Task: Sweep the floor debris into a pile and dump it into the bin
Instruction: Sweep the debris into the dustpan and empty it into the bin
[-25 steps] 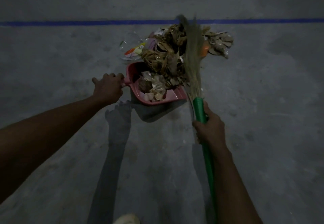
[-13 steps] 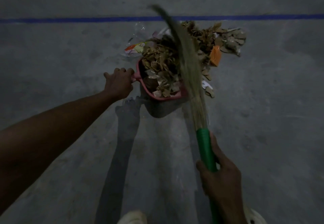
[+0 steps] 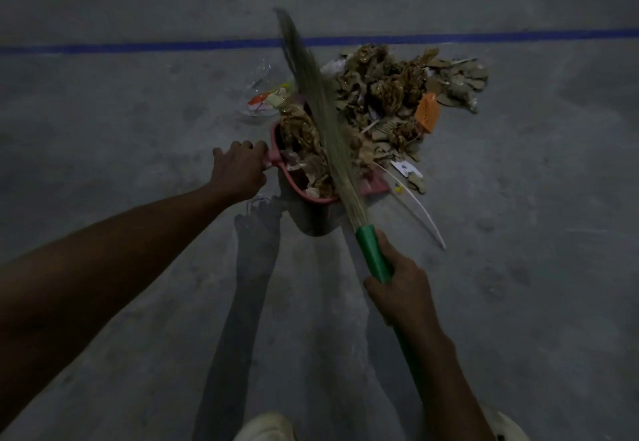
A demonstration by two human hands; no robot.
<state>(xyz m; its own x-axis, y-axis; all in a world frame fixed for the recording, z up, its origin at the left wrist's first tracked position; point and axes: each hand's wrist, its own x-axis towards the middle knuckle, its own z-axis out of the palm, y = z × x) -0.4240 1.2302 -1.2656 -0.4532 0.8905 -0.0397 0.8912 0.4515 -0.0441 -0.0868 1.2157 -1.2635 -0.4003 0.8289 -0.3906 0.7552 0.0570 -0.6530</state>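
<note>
A pink dustpan (image 3: 298, 187) sits on the grey concrete floor, heaped with dry brown leaves and paper scraps. My left hand (image 3: 238, 169) grips its handle at the left. My right hand (image 3: 403, 285) grips the green handle of a grass broom (image 3: 320, 109). The broom's bristles slant up and left across the dustpan. A pile of brown debris (image 3: 390, 91) with an orange scrap (image 3: 427, 112) lies on the floor behind and to the right of the pan. A clear plastic wrapper (image 3: 266, 96) lies at the pan's far left.
A blue line (image 3: 138, 47) runs across the floor beyond the pile. A thin white strip (image 3: 420, 207) and small scraps lie right of the dustpan. My light shoes (image 3: 266, 427) show at the bottom edge. No bin is in view.
The broom has swung from upright over the pile to a leftward slant across the dustpan. My right hand drew back towards me. More of the pile shows at the right.
</note>
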